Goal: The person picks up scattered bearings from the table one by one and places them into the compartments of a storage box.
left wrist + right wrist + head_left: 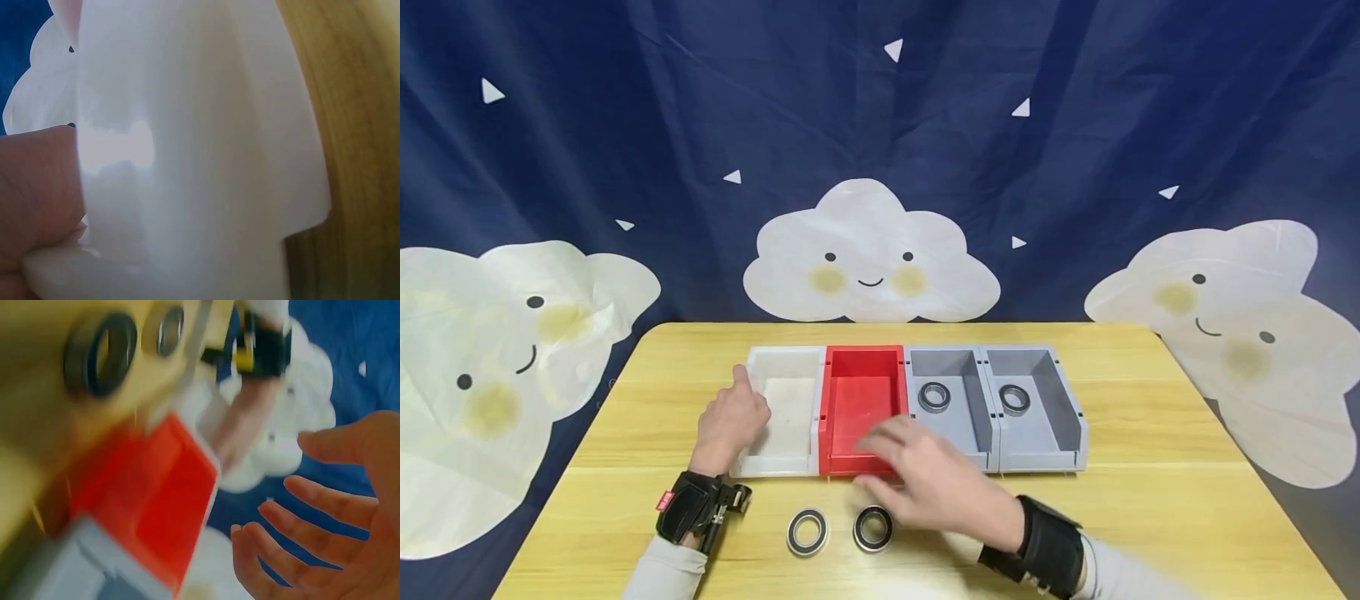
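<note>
At the left end of the row, my left hand (732, 421) grips the side wall of a white bin (785, 464). The left wrist view is mostly filled by that white wall (187, 156), the hand's skin showing at its left. My right hand (917, 475) hovers near the front of the red bin (861, 408), its fingers spread and loosely bent. Nothing lies between those fingers in the right wrist view. Just below its thumb, a ring-shaped ball bearing (873, 547) lies on the table; a second bearing (807, 551) lies to its left.
Two grey bins stand right of the red one. One bearing (934, 407) lies in the left grey bin (951, 433), another bearing (1014, 410) in the right grey bin (1052, 460). Behind the wooden table (1150, 500) hangs a dark blue curtain (820, 108) with cloud faces.
</note>
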A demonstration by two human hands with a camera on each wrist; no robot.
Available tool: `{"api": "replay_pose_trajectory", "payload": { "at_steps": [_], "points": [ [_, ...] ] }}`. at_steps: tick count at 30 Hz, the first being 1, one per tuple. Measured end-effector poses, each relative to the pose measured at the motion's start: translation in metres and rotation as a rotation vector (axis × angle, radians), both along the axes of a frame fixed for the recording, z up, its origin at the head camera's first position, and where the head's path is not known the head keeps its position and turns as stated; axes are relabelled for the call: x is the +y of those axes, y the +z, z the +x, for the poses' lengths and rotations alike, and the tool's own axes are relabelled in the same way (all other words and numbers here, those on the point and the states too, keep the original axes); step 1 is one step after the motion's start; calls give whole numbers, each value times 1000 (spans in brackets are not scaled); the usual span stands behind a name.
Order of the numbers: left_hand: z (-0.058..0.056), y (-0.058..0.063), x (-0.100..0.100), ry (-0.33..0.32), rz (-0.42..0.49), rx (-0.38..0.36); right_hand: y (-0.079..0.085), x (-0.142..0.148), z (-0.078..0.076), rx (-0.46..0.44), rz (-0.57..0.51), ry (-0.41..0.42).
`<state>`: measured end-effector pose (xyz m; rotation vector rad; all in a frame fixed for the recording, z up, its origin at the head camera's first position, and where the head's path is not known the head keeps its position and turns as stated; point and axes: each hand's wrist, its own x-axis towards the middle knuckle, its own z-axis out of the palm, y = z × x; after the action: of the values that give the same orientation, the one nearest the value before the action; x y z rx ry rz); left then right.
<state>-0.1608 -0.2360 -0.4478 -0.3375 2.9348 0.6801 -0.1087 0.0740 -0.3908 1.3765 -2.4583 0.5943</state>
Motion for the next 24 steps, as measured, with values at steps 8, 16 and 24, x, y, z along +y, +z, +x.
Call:
{"api": "replay_pose_trajectory", "payload": {
  "at_steps": [8, 16, 24],
  "points": [
    [-2, 0, 1, 2, 1, -10, -18, -10, 28, 10, 67, 103],
    [-3, -1, -1, 0, 6, -5, -35, -11, 35, -49, 167, 133],
    [-2, 0, -1, 1, 10, -13, -45, -10, 40, -104, 239, 90]
  ]
}}
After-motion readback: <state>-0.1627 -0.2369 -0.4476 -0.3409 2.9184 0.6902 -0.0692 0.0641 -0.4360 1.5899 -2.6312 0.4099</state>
